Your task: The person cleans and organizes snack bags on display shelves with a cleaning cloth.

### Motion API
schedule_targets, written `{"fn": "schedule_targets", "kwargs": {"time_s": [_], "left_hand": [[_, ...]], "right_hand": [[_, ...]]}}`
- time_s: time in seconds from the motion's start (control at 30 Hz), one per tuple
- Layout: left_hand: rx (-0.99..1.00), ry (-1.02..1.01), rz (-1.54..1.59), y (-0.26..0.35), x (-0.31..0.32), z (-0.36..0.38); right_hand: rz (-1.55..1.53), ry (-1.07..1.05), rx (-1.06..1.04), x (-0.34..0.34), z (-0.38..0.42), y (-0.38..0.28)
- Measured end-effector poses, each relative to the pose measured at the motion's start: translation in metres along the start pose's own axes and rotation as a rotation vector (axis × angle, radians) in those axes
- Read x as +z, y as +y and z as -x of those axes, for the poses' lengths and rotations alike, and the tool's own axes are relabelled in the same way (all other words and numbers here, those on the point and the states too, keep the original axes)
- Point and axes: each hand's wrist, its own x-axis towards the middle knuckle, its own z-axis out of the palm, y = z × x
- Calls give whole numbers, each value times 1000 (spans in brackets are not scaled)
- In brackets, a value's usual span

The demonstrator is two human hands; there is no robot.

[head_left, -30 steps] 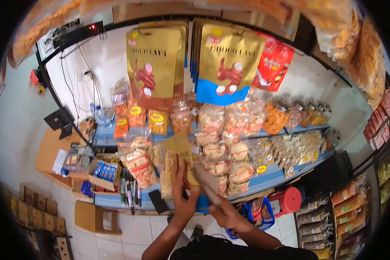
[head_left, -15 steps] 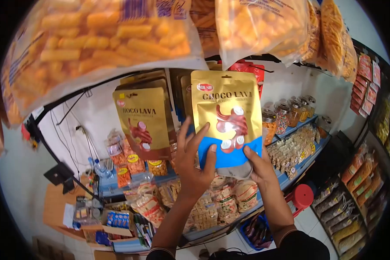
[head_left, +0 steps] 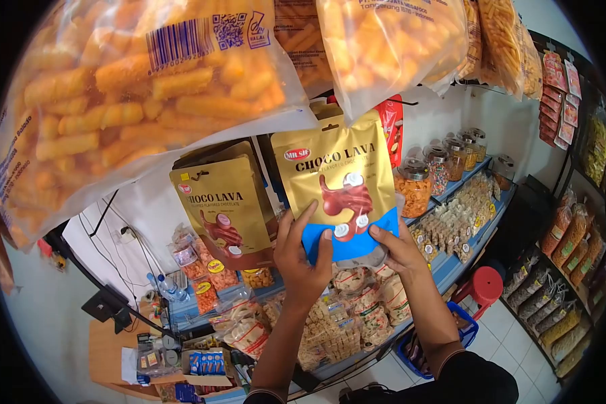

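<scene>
A gold and blue Choco Lava pouch point(head_left: 340, 195) faces me in the middle of the view, tilted slightly. My left hand point(head_left: 303, 256) holds its lower left edge, with the thumb on the front. At the lower right edge, my right hand point(head_left: 400, 249) grips it, thumb on the front and the other fingers mostly hidden behind. Just left of it hangs a gold and brown Choco Lava pouch point(head_left: 222, 209), with more pouches behind. A red pouch point(head_left: 392, 128) shows partly behind the held one.
Large snack bags point(head_left: 141, 101) hang overhead. Jars point(head_left: 413, 188) and packed snacks point(head_left: 451, 222) line the blue shelf. A red stool point(head_left: 486, 286) and a blue basket point(head_left: 464, 333) are at lower right. A monitor point(head_left: 108, 306) stands at left.
The view has shifted, and the overhead bags look larger and lower. The held pouch is now more tilted and slightly further left; both hands still hold it.
</scene>
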Motion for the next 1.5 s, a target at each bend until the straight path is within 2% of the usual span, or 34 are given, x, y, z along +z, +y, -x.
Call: {"fn": "schedule_targets", "kwargs": {"time_s": [0.07,0.17,0.27,0.37,0.57,0.73,0.87,0.93,1.07,1.5], "left_hand": [[117,-17,-63,0,-4,-1],[-111,-53,117,16,-1,-14],[-51,-33,110,4,7,-19],[-146,-63,77,16,1,-17],[-65,-6,-16,-4,10,-9],[-35,6,-92,-25,18,-9],[-129,14,-108,-23,19,-6],[-101,33,-134,-27,19,-2],[-9,71,-202,-28,19,7],[-38,127,-270,-13,25,45]], "right_hand": [[-11,30,-70,19,9,-13],[19,33,13,1,1,-14],[13,12,43,-5,-4,-14],[39,54,34,-3,0,-15],[-12,6,69,-17,-10,6],[-148,73,148,-20,-29,31],[-237,143,199,-15,-27,41],[-262,164,188,-16,-21,49],[-210,207,219,-26,-6,64],[-151,259,300,-40,36,56]]}}
